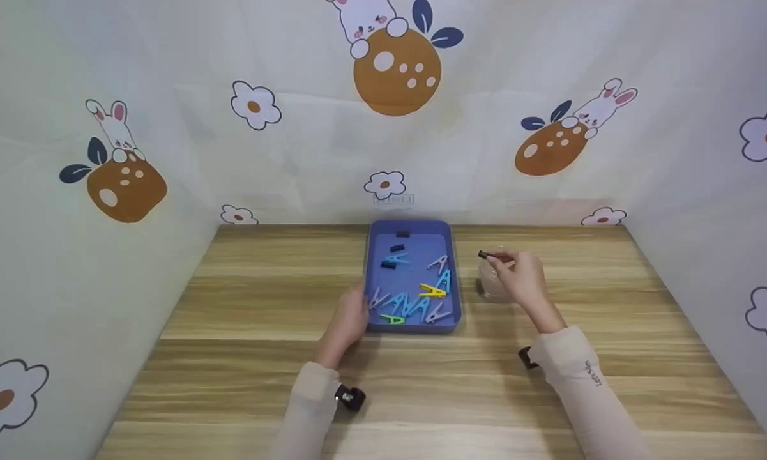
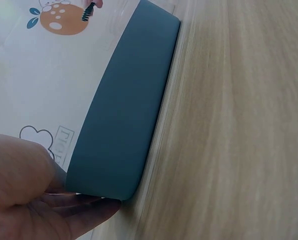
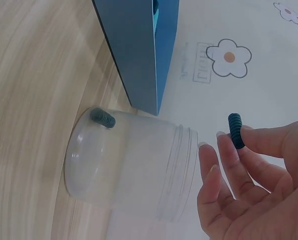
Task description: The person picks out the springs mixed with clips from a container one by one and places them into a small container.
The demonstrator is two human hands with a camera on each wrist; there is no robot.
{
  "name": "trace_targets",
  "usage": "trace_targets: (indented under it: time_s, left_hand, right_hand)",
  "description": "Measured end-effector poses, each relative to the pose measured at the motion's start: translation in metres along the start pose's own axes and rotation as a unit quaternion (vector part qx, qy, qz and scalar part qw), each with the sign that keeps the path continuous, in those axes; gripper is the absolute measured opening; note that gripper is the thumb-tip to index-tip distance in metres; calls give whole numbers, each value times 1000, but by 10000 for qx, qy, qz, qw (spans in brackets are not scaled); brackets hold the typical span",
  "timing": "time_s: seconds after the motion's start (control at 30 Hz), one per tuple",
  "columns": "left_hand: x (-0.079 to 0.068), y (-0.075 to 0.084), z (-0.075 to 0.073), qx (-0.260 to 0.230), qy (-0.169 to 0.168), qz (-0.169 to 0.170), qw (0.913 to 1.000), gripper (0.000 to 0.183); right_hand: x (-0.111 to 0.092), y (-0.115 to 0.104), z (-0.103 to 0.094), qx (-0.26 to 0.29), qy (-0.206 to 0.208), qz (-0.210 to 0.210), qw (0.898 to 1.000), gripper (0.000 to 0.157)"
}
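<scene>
My right hand (image 1: pixel 520 275) pinches a small black ribbed cylinder (image 3: pixel 235 131), like a tightly coiled spring, between thumb and fingertips. It is held above the open threaded mouth of a clear plastic jar (image 3: pixel 139 165). This jar stands upright, right of the blue tray, and another ribbed cylinder (image 3: pixel 103 118) lies at its bottom. My left hand (image 1: pixel 348 316) grips the left side of the blue tray (image 1: pixel 414 328), near the front corner. In the tray are several black cylinders (image 1: pixel 397 248) toward the back and several clothespins, among them a yellow clothespin (image 1: pixel 432 291) and a green clothespin (image 1: pixel 393 319).
The wood-grain table (image 1: pixel 262 332) reaches back to a printed cloth wall (image 1: pixel 306 153), with more cloth on both sides. The tray's back end stands close to that wall. Black wrist cameras (image 1: pixel 351 397) hang at both sleeves.
</scene>
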State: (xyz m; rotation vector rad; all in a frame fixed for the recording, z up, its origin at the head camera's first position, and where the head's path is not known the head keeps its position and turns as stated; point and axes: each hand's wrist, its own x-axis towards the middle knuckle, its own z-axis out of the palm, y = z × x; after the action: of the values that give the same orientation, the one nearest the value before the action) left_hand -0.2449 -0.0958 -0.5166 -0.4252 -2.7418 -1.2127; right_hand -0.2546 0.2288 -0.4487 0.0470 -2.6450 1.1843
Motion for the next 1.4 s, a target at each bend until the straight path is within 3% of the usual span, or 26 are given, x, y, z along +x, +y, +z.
trace_targets:
  time_s: [0.27,0.77,1.0,1.4]
  left_hand:
    - [-1,-1,-1,92,21,65,9999,40]
    - [0,0,-1,142,-23,-136,9998,43]
    - [0,2,-2,57,-106,-255,9996,44]
    - [0,2,-1,55,-70,-148,9999,44]
  right_hand:
    - [-1,6,-5,73,-6,124,9999,26]
    - [-2,19,-8,308,58,75,9995,23]
    - [-4,24,-7,187,226,78,9995,20]
    - [-7,34,-4,83,244,137,9996,18]
